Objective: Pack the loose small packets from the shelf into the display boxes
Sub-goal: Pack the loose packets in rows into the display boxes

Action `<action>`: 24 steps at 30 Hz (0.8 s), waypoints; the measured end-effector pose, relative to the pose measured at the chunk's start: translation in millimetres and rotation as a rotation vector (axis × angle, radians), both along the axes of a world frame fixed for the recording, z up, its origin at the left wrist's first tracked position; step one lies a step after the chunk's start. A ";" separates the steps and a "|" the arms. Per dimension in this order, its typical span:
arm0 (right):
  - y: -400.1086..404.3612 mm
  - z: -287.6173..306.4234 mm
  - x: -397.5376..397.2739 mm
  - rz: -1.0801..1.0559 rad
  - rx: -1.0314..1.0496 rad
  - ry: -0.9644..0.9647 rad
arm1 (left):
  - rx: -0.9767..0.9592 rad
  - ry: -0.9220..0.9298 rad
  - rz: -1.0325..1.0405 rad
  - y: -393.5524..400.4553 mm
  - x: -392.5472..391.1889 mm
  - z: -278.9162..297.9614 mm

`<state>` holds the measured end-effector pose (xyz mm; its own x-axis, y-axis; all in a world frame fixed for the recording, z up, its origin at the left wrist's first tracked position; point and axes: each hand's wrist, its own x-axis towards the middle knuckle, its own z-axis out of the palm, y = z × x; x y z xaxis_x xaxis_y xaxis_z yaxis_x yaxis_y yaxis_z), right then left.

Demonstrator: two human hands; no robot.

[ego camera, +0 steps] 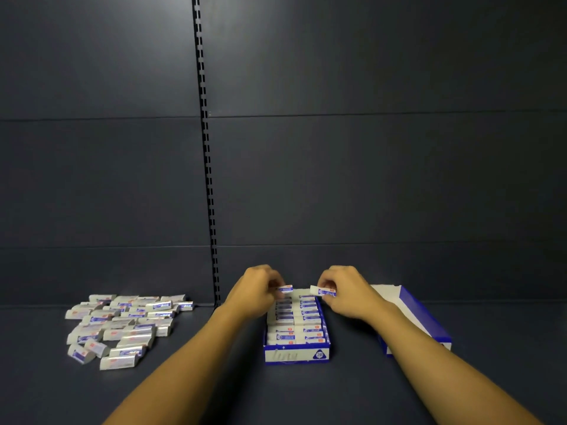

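A blue and white display box (pixel 297 354) stands on the dark shelf in front of me, holding two rows of small white and blue packets. My left hand (pixel 256 292) pinches one packet (pixel 286 289) over the far left end of the box. Over the far right end, my right hand (pixel 343 291) pinches another packet (pixel 322 291). A pile of loose packets (pixel 122 326) lies on the shelf to the left.
A second blue and white display box (pixel 423 320) sits to the right, partly hidden behind my right forearm. A slotted upright (pixel 206 148) runs down the dark back panel of the shelf.
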<state>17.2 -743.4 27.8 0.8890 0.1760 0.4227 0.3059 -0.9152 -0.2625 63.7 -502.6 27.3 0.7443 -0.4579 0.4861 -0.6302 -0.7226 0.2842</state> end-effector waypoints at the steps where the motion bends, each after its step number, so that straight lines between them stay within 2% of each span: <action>1: 0.4 -2.2 0.4 0.007 0.018 -0.005 | -0.007 0.002 -0.005 -0.5 -1.3 -2.8; 10: 4.7 -17.7 4.7 0.025 0.149 -0.010 | -0.084 0.056 -0.004 0.9 -8.3 -22.2; 24: 15.6 -19.4 -10.9 0.088 0.067 0.048 | 0.117 0.152 -0.079 8.4 -31.5 -18.2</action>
